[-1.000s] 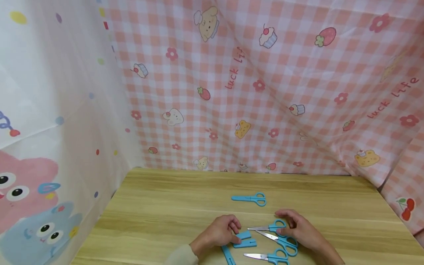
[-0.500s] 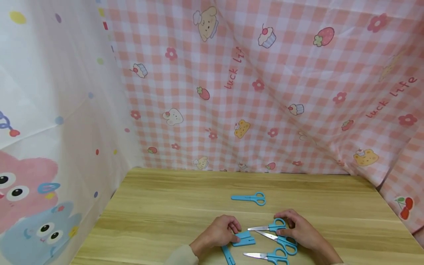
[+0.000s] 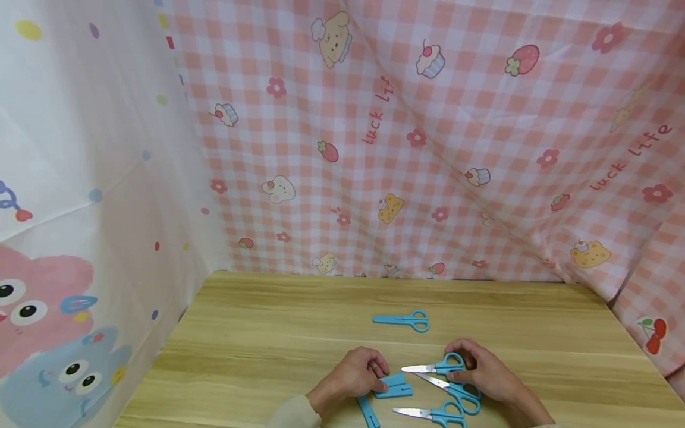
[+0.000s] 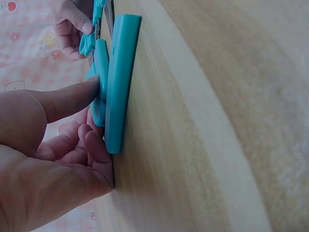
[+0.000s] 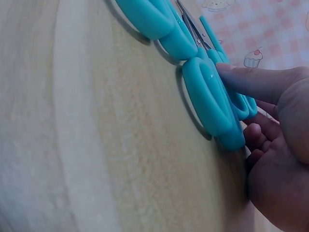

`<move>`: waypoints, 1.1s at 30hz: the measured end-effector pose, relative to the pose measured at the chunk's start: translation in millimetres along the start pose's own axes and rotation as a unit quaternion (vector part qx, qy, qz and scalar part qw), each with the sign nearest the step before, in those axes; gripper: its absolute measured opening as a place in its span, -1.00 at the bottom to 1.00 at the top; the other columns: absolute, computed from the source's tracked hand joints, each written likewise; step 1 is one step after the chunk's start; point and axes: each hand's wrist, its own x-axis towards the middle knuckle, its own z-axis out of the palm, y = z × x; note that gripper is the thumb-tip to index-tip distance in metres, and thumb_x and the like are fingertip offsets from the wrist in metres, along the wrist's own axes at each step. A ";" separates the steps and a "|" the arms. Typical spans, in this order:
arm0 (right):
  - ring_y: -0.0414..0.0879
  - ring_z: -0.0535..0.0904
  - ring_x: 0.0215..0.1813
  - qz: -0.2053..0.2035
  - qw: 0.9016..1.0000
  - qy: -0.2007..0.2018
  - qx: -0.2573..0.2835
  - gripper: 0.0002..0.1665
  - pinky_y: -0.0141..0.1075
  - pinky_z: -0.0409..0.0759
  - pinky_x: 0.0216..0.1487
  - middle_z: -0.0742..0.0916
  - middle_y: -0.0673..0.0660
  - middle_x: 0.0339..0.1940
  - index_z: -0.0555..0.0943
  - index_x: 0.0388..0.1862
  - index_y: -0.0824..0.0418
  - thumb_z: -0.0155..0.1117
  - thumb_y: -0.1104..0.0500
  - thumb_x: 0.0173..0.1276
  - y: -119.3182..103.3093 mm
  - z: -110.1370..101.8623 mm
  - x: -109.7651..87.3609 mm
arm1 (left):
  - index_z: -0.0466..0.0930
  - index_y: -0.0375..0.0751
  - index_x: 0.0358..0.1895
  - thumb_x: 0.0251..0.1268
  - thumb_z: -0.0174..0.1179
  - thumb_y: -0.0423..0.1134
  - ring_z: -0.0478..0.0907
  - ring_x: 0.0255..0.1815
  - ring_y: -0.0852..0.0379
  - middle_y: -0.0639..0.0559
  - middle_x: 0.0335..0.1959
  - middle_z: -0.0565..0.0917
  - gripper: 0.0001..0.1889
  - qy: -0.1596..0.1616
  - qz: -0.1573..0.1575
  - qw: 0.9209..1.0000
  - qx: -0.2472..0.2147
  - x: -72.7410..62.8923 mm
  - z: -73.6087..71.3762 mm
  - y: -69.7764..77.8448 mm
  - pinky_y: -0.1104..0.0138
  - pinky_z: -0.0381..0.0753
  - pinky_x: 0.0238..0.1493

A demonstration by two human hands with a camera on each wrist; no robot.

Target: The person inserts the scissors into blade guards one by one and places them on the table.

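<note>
My left hand is at two blue scissors covers lying side by side; its thumb and curled fingers hold the farther one. In the left wrist view the thumb is against a blue cover, while another cover lies nearer the camera. My right hand pinches the blue handle of the farthest of three uncovered scissors. Beneath its blades lies the tip of a second pair of scissors. A third pair lies nearer the front. In the right wrist view my thumb touches the handle.
A sheathed pair of blue scissors lies farther back on the wooden table. Another loose blue cover lies in front of my left hand. A pink checked cloth hangs behind the table, and a white printed cloth on the left.
The two covers by my left hand, spread apart one second ago, now lie close together. The scissors at my right hand have shifted very slightly right. Both hands stay nearly in place.
</note>
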 end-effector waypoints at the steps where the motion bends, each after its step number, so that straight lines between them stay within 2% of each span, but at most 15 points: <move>1: -0.15 0.34 -0.34 -0.001 1.000 -0.005 0.007 -0.46 -0.39 0.31 -0.36 0.51 0.12 -0.29 0.52 0.05 0.30 0.53 0.20 0.13 0.4 -0.4 0.1 | 0.62 -0.29 -0.37 -0.07 0.43 -0.60 0.43 -0.47 0.20 0.03 -0.51 0.56 -0.77 -0.001 -0.002 1.000 0.001 0.2 0.0 -0.2 0.44 0.40 -0.41; 6: -0.18 0.37 -0.36 -0.011 0.999 -0.025 0.038 -0.47 -0.39 0.35 -0.37 0.50 0.11 -0.32 0.49 0.05 0.35 0.50 0.23 0.16 1.5 -2.8 -0.9 | 0.63 -0.27 -0.37 -0.03 0.43 -0.58 0.43 -0.47 0.20 0.07 -0.53 0.54 -0.78 -0.007 -0.010 1.000 0.004 0.7 -0.7 -1.1 0.43 0.40 -0.40; 10: -0.19 0.36 -0.36 -0.022 0.999 -0.028 0.041 -0.48 -0.38 0.34 -0.37 0.48 0.10 -0.33 0.48 0.02 0.36 0.50 0.24 0.16 1.8 -3.8 -1.6 | 0.64 -0.25 -0.37 -0.02 0.43 -0.57 0.43 -0.48 0.21 0.08 -0.53 0.54 -0.79 -0.008 -0.014 1.000 0.003 0.4 -0.9 -1.4 0.44 0.40 -0.40; 23: -0.23 0.38 -0.33 -0.043 0.996 -0.040 0.066 -0.50 -0.40 0.38 -0.34 0.51 0.10 -0.29 0.45 -0.01 0.41 0.49 0.29 0.15 3.9 -5.3 -2.9 | 0.63 -0.28 -0.40 -0.06 0.44 -0.59 0.43 -0.49 0.21 0.08 -0.55 0.53 -0.78 -0.001 -0.003 1.000 0.002 0.4 -0.1 -1.4 0.44 0.40 -0.41; 29: -0.25 0.53 -0.20 -0.054 0.993 -0.059 0.083 -0.41 -0.40 0.55 -0.20 0.60 0.15 -0.21 0.40 0.10 0.48 0.46 0.31 0.19 5.9 -5.8 -1.9 | 0.63 -0.28 -0.41 -0.06 0.43 -0.60 0.44 -0.48 0.20 0.08 -0.55 0.53 -0.78 0.000 -0.008 1.000 -0.004 0.4 -1.2 -2.5 0.43 0.41 -0.42; 33: -0.24 0.54 -0.18 -0.046 0.994 -0.064 0.075 -0.42 -0.38 0.59 -0.18 0.63 0.20 -0.16 0.44 0.15 0.47 0.44 0.30 0.22 5.8 -6.0 -1.0 | 0.63 -0.26 -0.40 -0.03 0.43 -0.58 0.45 -0.48 0.20 0.08 -0.55 0.54 -0.79 -0.002 -0.014 1.000 -0.007 0.8 -1.8 -3.3 0.43 0.40 -0.42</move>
